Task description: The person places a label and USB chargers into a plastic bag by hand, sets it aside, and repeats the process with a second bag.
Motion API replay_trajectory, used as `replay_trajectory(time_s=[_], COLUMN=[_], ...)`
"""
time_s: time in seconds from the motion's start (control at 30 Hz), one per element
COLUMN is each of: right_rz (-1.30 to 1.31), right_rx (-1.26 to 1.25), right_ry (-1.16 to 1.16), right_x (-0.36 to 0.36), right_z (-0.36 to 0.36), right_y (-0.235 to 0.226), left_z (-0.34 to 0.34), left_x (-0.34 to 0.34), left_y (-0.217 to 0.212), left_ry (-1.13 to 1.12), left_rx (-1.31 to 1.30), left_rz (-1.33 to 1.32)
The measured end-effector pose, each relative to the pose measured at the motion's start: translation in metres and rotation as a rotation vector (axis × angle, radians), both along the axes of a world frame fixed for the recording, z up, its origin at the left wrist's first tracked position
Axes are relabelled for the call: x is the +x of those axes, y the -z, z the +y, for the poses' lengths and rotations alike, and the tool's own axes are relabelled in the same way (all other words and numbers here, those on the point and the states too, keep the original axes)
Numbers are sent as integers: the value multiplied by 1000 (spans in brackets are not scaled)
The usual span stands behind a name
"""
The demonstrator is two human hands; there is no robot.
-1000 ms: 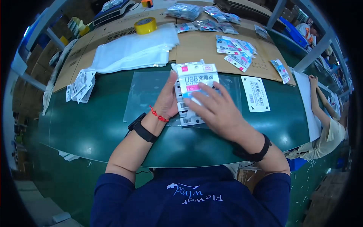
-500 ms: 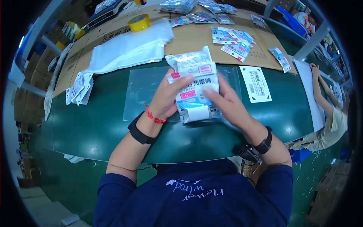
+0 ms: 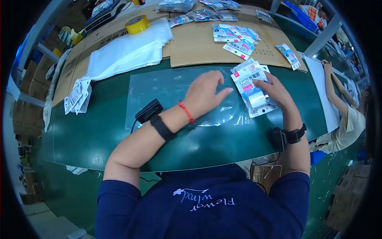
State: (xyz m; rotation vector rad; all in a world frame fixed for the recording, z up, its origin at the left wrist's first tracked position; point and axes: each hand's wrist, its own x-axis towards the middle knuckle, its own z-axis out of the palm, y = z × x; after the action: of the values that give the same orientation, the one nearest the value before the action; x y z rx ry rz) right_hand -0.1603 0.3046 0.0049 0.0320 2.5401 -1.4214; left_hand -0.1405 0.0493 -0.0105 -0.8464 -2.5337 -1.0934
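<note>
My right hand grips a stack of blue-and-white charger packets by its right side, thumb on top. The stack is over a white printed label sheet, which is mostly hidden beneath it. My left hand is empty, thumb and forefinger apart, above a clear flat plastic bag on the green table. A red cord and a black strap circle my left wrist.
A cardboard sheet across the far side bears more charger packets, a pile of translucent bags and a yellow tape roll. White cards lie at left. Another person's arms rest at the right edge.
The packet stack has moved from between both hands to the right, over the label sheet. My left hand has let go of it and now hovers above the clear bag.
</note>
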Motion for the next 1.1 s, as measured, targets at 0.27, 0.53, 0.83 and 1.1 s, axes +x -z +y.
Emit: replay_trajectory(time_s=[0.27, 0.53, 0.83, 1.1], right_rz=[-111, -70, -300, -315], right_rx=[141, 220, 149, 85], right_ry=[-48, -222, -532, -651], right_x=[8, 17, 14, 20], right_z=[14, 0, -40, -52], right_y=[-20, -27, -33, -28], left_z=[17, 2, -6, -13], left_x=[-8, 3, 17, 25], left_y=[35, 25, 17, 13], left_ry=[-5, -45, 38, 112], left_rx=[-93, 104, 265, 225], left_rz=[64, 110, 331, 357])
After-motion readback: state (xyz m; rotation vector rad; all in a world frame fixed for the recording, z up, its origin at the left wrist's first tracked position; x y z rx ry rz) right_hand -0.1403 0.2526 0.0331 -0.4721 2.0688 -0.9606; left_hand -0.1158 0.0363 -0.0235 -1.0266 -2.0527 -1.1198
